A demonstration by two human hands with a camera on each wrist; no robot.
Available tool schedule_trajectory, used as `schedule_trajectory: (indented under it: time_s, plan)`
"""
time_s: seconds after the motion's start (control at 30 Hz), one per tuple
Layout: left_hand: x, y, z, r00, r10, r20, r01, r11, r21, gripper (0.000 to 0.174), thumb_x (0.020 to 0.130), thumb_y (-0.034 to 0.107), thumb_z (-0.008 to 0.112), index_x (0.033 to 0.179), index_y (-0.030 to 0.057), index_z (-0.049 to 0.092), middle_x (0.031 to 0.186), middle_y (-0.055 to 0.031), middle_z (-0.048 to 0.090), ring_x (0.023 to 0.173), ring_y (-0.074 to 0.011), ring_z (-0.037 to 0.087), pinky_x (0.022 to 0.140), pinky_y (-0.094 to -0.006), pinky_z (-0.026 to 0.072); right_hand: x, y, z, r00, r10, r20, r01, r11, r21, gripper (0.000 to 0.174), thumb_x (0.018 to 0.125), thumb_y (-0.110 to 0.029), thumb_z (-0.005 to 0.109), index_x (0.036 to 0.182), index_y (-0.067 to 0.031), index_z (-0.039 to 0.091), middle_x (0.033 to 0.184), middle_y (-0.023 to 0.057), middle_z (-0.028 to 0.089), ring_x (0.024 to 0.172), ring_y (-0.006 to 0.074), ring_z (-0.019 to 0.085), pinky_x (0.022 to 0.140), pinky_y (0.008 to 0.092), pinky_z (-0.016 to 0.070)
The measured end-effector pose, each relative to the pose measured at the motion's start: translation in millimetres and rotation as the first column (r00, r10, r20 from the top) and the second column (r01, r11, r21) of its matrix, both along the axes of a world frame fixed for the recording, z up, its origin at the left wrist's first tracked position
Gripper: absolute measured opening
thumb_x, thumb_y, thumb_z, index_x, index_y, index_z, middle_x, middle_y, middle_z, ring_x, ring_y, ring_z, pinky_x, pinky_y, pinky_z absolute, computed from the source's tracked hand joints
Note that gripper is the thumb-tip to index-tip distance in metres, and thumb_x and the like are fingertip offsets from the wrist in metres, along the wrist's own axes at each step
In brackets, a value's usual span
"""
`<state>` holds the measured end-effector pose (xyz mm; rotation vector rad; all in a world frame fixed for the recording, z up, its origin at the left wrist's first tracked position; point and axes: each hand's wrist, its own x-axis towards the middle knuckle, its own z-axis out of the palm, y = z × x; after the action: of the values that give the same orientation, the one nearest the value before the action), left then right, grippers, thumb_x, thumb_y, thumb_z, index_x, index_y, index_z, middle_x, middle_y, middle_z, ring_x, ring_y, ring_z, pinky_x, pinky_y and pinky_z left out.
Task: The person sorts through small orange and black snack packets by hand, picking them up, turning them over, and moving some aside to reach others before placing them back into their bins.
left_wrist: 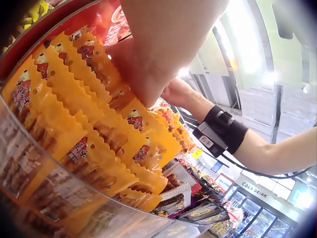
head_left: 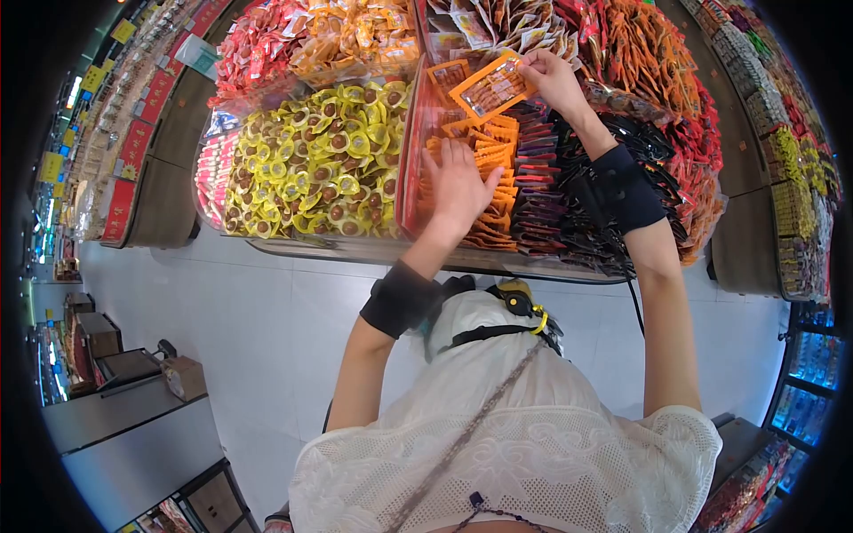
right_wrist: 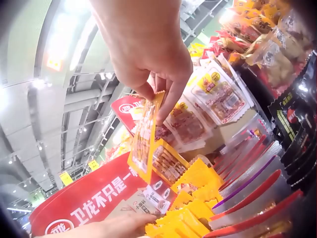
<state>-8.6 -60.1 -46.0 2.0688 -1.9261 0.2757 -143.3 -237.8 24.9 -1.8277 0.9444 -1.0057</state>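
Observation:
In the head view my right hand (head_left: 553, 82) pinches the upper right corner of an orange-edged snack packet (head_left: 491, 87), held above the bin. The right wrist view shows that packet (right_wrist: 144, 141) hanging edge-on between thumb and fingers. My left hand (head_left: 460, 188) lies with spread fingers on the row of orange packets (head_left: 498, 147), beside the red divider (head_left: 413, 151). In the left wrist view the left hand (left_wrist: 143, 64) hides what its fingertips touch, with upright orange packets (left_wrist: 99, 109) around it.
Yellow-wrapped snacks (head_left: 311, 160) fill the bin at the left. Purple packets (head_left: 536, 178) and black packets (head_left: 640, 151) stand right of the orange ones. The bin's clear front rim (head_left: 355, 249) runs before my body. Shelves (head_left: 147, 133) line the left side.

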Motion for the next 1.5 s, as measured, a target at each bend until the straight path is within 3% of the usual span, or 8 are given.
schedule_trajectory:
  time_s: [0.33, 0.53, 0.63, 0.83, 0.87, 1.13, 1.23, 1.5]
  plan:
    - [-1, 0, -2, 1.0, 0.01, 0.012, -0.01, 1.0, 0.003, 0.072, 0.084, 0.056, 0.04, 0.117, -0.0077, 0.049, 0.122, -0.0186, 0.048, 0.122, -0.0295, 0.035, 0.102, -0.0562, 0.0178, -2, 8, 2, 1.0, 0.012, 0.008, -0.012, 1.0, 0.025, 0.011, 0.086, -0.012, 0.056, 0.085, -0.0008, 0.052, 0.067, 0.0045, 0.059, 0.056, 0.012, 0.057, 0.049, 0.0262, 0.0481]
    - [-1, 0, -1, 1.0, 0.006, 0.002, -0.006, 1.0, 0.002, 0.072, 0.084, 0.055, 0.04, 0.117, -0.0079, 0.049, 0.122, -0.0186, 0.049, 0.122, -0.0293, 0.035, 0.102, -0.0562, 0.0175, -3, 9, -13, 0.958, -0.106, -0.267, 0.006, 0.937, -0.35, 0.014, 0.082, -0.013, 0.057, 0.091, -0.0018, 0.056, 0.078, 0.0152, 0.064, 0.07, 0.0281, 0.064, 0.06, 0.0341, 0.0508]
    - [0, 0, -3, 1.0, 0.006, 0.004, -0.006, 1.0, -0.006, 0.071, 0.084, 0.055, 0.041, 0.117, -0.0079, 0.049, 0.121, -0.0187, 0.049, 0.122, -0.0292, 0.035, 0.102, -0.0561, 0.0174, 2, 15, -9, 0.97, -0.048, -0.238, 0.018, 0.991, -0.13, 0.013, 0.086, -0.011, 0.056, 0.091, 0.0002, 0.053, 0.076, 0.0094, 0.062, 0.074, 0.0162, 0.063, 0.06, 0.0285, 0.0487]
    - [0, -2, -1, 1.0, -0.005, 0.011, 0.006, 0.999, -0.034, 0.069, 0.083, 0.055, 0.043, 0.112, -0.0072, 0.052, 0.116, -0.0181, 0.051, 0.119, -0.0294, 0.038, 0.101, -0.0562, 0.018, 28, 25, -17, 0.922, -0.057, -0.384, -0.064, 0.953, -0.296, 0.014, 0.084, -0.011, 0.056, 0.093, -0.0005, 0.054, 0.079, 0.0151, 0.064, 0.076, 0.026, 0.065, 0.062, 0.0331, 0.0497]
    - [0, -1, 0, 1.0, -0.004, 0.008, 0.004, 0.999, -0.032, 0.068, 0.083, 0.054, 0.043, 0.111, -0.007, 0.053, 0.114, -0.0178, 0.052, 0.118, -0.0295, 0.038, 0.101, -0.0562, 0.0181, 33, 25, -20, 0.94, -0.014, -0.34, -0.079, 0.963, -0.257, 0.018, 0.08, -0.019, 0.057, 0.091, -0.004, 0.056, 0.077, 0.0183, 0.062, 0.077, 0.0371, 0.059, 0.068, 0.0434, 0.0468]
    - [0, 2, 3, 0.998, -0.025, -0.054, 0.024, 1.0, -0.018, 0.067, 0.083, 0.051, 0.048, 0.113, -0.0091, 0.048, 0.117, -0.0217, 0.049, 0.119, -0.0344, 0.038, 0.1, -0.0579, 0.02, 71, 21, -44, 0.809, 0.111, -0.577, -0.353, 0.877, -0.326, 0.018, 0.076, -0.019, 0.062, 0.084, -0.0031, 0.061, 0.08, 0.0197, 0.062, 0.08, 0.0361, 0.06, 0.07, 0.0423, 0.0468]
    - [0, 2, 3, 0.999, -0.019, -0.05, 0.019, 1.0, -0.01, 0.069, 0.083, 0.052, 0.047, 0.116, -0.0094, 0.047, 0.12, -0.0218, 0.047, 0.121, -0.0342, 0.036, 0.101, -0.058, 0.0189, 80, 20, -52, 0.74, 0.288, -0.608, -0.453, 0.881, -0.134, 0.013, 0.074, -0.008, 0.061, 0.084, -0.0008, 0.057, 0.077, 0.0165, 0.063, 0.078, 0.0338, 0.06, 0.07, 0.0382, 0.0465]
    - [1, 1, -2, 0.999, -0.02, -0.034, 0.019, 0.999, -0.047, 0.068, 0.083, 0.052, 0.044, 0.115, -0.0077, 0.05, 0.124, -0.0189, 0.046, 0.124, -0.0306, 0.033, 0.102, -0.0581, 0.0138, 98, 21, -54, 0.646, 0.332, -0.687, -0.534, 0.84, -0.097, 0.012, 0.068, -0.012, 0.063, 0.077, -0.0053, 0.061, 0.077, 0.0153, 0.063, 0.077, 0.0341, 0.06, 0.068, 0.0417, 0.0467]
